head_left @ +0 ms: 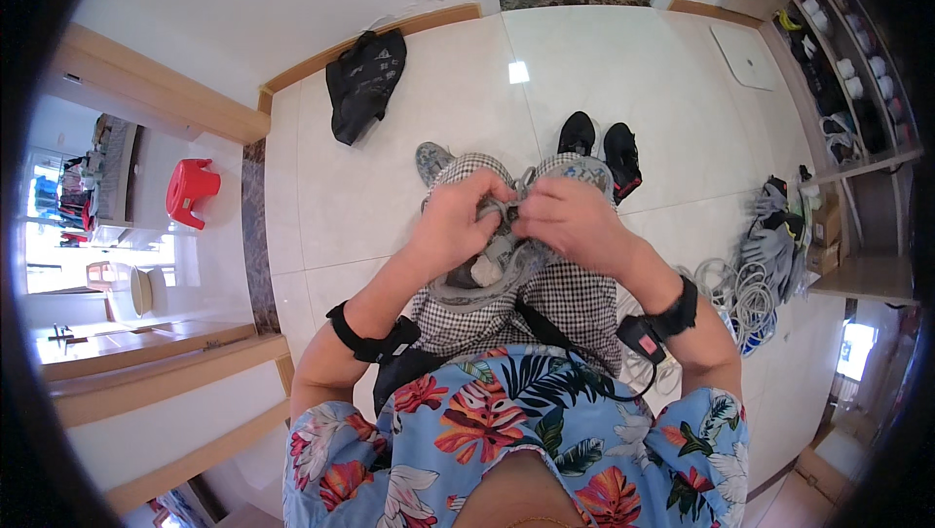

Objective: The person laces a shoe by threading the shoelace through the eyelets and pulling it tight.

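A grey patterned shoe [472, 298] rests across my lap, its opening toward me and a pale lining showing inside. Over its front, the fingers of my left hand [458, 223] are bent and pinched on a grey shoelace. My right hand [573, 221] is closed close beside it, thumb and fingertips pressed together on the lace. The two sets of fingertips nearly meet, and they hide most of the lacing. Beneath the shoe are my black-and-white checked trousers [575, 299].
Black shoes [621, 160] stand on the tiles past my knees. A black bag [364, 85] lies by the wall, and a red stool [193, 193] is at left. Coiled pale cable [745, 299] and grey gloves [774, 236] lie at right beside a shoe rack [862, 187].
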A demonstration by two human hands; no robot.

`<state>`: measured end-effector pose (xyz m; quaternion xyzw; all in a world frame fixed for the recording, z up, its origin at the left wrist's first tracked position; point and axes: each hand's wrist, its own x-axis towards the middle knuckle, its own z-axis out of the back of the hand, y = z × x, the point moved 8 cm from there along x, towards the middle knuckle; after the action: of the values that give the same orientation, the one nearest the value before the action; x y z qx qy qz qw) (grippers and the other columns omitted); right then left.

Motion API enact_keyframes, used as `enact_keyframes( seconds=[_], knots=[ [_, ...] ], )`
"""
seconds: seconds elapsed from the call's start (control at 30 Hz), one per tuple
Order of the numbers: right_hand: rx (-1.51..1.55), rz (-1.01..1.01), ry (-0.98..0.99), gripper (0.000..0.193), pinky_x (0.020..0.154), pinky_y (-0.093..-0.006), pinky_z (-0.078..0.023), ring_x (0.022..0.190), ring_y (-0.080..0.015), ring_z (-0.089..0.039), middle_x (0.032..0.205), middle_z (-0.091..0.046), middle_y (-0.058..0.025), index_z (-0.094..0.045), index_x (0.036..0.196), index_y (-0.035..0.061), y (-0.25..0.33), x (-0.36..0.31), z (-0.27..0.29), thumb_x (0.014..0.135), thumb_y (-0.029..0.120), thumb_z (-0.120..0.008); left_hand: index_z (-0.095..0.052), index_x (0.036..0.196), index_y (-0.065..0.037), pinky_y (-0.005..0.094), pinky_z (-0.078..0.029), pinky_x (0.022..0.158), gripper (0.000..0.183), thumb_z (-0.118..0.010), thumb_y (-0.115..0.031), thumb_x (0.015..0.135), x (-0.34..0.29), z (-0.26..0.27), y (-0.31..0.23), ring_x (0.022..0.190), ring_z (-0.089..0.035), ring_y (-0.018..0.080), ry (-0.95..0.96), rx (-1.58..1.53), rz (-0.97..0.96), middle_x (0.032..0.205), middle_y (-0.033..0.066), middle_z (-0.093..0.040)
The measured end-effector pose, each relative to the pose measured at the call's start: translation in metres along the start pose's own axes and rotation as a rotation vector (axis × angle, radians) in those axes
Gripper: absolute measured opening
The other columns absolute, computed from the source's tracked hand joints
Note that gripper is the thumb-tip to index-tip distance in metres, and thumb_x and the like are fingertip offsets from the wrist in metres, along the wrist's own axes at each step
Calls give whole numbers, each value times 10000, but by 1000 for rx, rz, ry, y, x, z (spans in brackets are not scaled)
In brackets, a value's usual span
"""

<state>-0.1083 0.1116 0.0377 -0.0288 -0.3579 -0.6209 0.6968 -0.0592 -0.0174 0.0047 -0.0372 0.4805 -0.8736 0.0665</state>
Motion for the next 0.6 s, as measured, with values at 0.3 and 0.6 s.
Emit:
enact_keyframes(
  seconds=[0.3,0.6],
  knots=[
    [645,-374,-317,86,778,-312,-552,947,-225,-693,989,-717,-53,-656,886,61,-13,-24,44,851,55,-735,-593,1014,-15,353,-559,745,246,-626,64,783,0,-2,-19,920,-718,312,-60,145,-162,988,138,-730],
    [1407,-807,401,69,633,-282,-562,709,-123,-677,801,-679,-49,-601,975,22,8,-89,-18,1009,77,-575,-599,981,-42,396,-536,742,232,-643,48,771,22,47,-10,860,-677,336,-327,364,-175,962,131,-703]
  ],
)
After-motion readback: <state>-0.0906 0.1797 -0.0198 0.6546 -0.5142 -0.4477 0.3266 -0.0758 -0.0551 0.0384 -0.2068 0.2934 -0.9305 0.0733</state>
